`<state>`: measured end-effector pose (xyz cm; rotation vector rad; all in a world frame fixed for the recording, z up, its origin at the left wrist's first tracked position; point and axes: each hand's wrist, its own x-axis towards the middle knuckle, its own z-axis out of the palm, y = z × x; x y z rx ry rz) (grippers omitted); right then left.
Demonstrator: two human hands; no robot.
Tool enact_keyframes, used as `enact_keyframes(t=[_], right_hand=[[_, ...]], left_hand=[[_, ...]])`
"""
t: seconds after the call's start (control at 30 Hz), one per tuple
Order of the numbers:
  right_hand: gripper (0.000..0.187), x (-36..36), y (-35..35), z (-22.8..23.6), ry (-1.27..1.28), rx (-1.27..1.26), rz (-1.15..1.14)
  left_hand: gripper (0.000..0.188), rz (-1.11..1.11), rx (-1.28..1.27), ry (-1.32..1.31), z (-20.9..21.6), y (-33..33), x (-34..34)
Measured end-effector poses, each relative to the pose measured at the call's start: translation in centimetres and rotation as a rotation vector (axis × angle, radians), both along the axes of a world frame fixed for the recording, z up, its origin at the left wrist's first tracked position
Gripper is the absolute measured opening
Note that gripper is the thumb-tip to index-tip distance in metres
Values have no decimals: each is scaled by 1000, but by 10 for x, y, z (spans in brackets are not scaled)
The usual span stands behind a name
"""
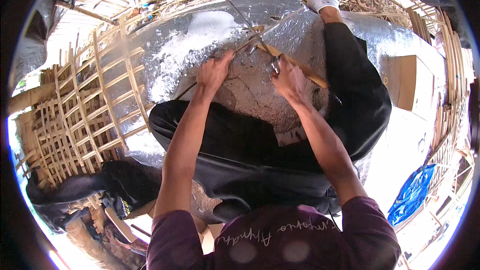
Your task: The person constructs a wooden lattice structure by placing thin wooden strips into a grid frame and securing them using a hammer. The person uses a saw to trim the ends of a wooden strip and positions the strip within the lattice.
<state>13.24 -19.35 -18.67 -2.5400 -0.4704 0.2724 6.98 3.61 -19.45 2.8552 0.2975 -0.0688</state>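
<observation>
Okay, steady the pale strip (280, 23) in the tightly curled left hand (214, 74), angle the long dark rod (235, 9) from the clenched right hand (290, 79) across it, just ahead of both hands over the grey sheet (172, 47), and ideally draw slow with light, even pressure.

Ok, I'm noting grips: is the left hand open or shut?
Shut: the left hand is curled around a thin strip, which extends from it toward the picture's upper right.
</observation>
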Motion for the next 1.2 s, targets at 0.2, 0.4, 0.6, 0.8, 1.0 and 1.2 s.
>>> enact_keyframes(t=[0.2,0.4,0.6,0.8,1.0,1.2], right_hand=[[35,11,14,66,-93,243,8],[42,1,7,11,-130,5,30],[40,0,7,17,-57,-42,64],[27,14,21,96,-126,267,-10],[52,1,2,15,-55,56,95],[43,-2,4,10,33,-73,55]], left_hand=[[32,-91,-47,-109,-28,18,-12],[31,-49,32,-53,-38,18,-3],[32,-39,62,-74,-23,16,-10],[31,12,-30,15,-4,4,-5],[28,12,-2,11,-12,4,-2],[39,-7,12,46,-18,10,-3]])
